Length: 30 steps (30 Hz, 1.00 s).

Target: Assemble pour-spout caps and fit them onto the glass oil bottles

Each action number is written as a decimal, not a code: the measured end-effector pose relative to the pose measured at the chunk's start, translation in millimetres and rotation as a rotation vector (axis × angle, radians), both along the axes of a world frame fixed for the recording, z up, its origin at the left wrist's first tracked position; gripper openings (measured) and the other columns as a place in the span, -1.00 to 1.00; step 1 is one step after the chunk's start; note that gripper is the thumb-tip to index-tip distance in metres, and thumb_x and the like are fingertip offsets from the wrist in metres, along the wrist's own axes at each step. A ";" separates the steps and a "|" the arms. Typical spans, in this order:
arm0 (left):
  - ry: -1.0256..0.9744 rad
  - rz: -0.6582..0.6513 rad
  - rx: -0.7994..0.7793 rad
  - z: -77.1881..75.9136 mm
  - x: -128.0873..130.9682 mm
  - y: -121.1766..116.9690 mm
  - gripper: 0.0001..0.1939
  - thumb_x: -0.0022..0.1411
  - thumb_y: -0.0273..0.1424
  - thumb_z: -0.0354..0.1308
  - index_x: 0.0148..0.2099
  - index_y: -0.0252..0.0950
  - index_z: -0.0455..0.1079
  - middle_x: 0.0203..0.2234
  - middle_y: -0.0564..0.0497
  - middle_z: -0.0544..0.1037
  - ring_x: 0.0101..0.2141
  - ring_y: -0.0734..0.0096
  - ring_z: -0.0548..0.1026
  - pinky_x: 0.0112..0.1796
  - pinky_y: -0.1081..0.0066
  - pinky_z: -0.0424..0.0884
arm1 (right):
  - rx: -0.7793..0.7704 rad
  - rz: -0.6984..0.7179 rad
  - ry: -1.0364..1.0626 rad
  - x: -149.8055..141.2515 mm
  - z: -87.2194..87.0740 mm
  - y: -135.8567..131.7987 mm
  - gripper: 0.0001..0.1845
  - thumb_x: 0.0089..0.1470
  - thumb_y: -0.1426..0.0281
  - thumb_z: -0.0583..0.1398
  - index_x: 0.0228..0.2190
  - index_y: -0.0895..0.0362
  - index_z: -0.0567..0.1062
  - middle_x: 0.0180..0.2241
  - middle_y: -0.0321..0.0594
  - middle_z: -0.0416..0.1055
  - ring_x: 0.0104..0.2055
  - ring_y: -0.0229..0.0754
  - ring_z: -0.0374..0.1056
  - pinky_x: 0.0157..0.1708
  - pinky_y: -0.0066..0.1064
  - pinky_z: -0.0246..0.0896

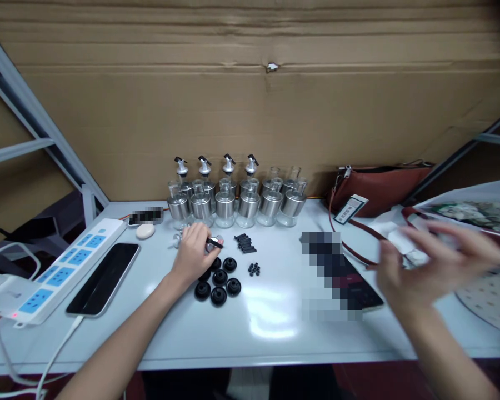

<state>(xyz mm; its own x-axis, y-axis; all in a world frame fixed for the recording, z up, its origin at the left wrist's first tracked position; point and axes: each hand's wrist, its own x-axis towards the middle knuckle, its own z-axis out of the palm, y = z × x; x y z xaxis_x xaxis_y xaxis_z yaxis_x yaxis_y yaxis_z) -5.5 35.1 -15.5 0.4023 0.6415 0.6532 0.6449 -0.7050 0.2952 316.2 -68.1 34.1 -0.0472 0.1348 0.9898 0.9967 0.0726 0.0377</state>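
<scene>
My left hand (194,251) rests on the white table (270,322), fingers closed on a small silver pourer spout with a black lever (213,243). Just below it lie several black rubber stoppers (219,283). To the right sit a pile of small black sticks (245,243) and tiny black beads (254,269). Behind stand two rows of glass-and-steel oil bottles (235,203), the back row fitted with spouts. My right hand (425,261) hovers at the right, blurred by motion, fingers spread near a white crumpled thing (404,241).
A phone (104,278) and a white-blue power strip (62,269) lie at the left with cables. A brown bag (379,189) with a strap stands at the back right. A dark flat device (358,286) lies centre-right. Cardboard backs the table.
</scene>
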 end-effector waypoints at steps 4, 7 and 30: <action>-0.178 -0.151 -0.054 0.7 2.2 -2.9 -0.82 0.20 -0.45 0.02 -0.40 -0.25 0.07 -0.36 -0.01 0.32 -0.34 0.40 0.35 -0.30 0.41 0.30 | -0.394 0.523 -0.244 -81.7 -6.1 29.1 -0.86 0.15 0.43 0.19 -0.20 0.13 0.41 -0.32 -0.11 0.44 -0.23 -0.09 0.31 -0.21 -0.23 0.21; -0.223 -0.170 -0.084 3.3 4.3 -7.2 -0.83 0.15 -0.49 0.04 -0.43 -0.25 0.09 -0.39 0.01 0.35 -0.35 0.40 0.37 -0.33 0.43 0.32 | -0.540 0.638 -0.325 -125.3 -15.3 50.5 -0.78 0.20 0.37 0.15 -0.14 0.21 0.43 -0.26 -0.09 0.48 -0.21 -0.09 0.31 -0.26 -0.26 0.20; -0.191 -0.370 -0.564 10.4 9.8 -27.7 -0.67 0.12 -0.20 0.08 -0.16 -0.26 0.11 -0.55 0.14 0.26 -0.56 0.47 0.22 -0.53 0.46 0.15 | -0.443 0.800 -0.351 -129.6 -29.9 66.3 -0.59 0.28 0.26 0.01 -0.03 0.30 0.41 -0.30 -0.04 0.48 -0.23 -0.09 0.28 -0.35 -0.28 0.18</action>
